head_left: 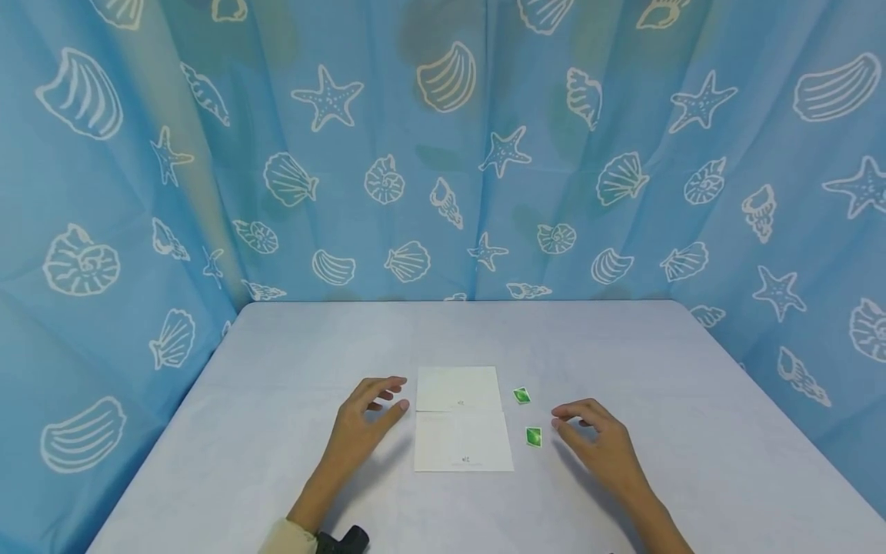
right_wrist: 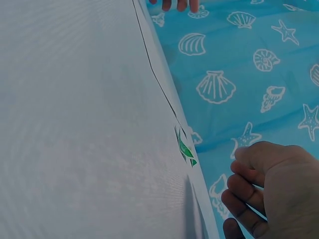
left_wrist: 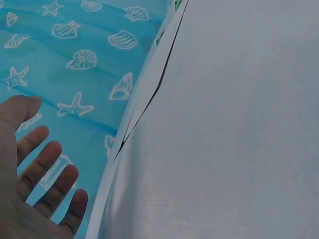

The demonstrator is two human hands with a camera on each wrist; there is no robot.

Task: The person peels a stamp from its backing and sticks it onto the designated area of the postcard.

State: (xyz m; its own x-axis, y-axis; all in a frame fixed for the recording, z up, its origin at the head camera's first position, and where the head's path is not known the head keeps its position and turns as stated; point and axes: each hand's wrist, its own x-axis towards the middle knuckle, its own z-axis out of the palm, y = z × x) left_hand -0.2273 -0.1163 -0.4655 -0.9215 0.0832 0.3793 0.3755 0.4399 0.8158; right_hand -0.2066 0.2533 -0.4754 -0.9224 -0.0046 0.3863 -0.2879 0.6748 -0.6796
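Both hands are empty: the left hand (head_left: pixel 355 432) is loosely spread, thumb apart from the fingers, while the right hand (head_left: pixel 602 446) curls loosely, its thumb and forefinger leaving a narrower gap. The white paper (head_left: pixel 457 440) lies between them, just beside the left fingertips; a line crosses it, though fold or join I cannot tell. The upper green piece (head_left: pixel 522 395) and lower green piece (head_left: pixel 534 437) lie flat between paper and right hand — near its fingertips, untouched. Neither piece sits on the paper; if they belong there, that placing seems wholly left — the laying-out looks done.
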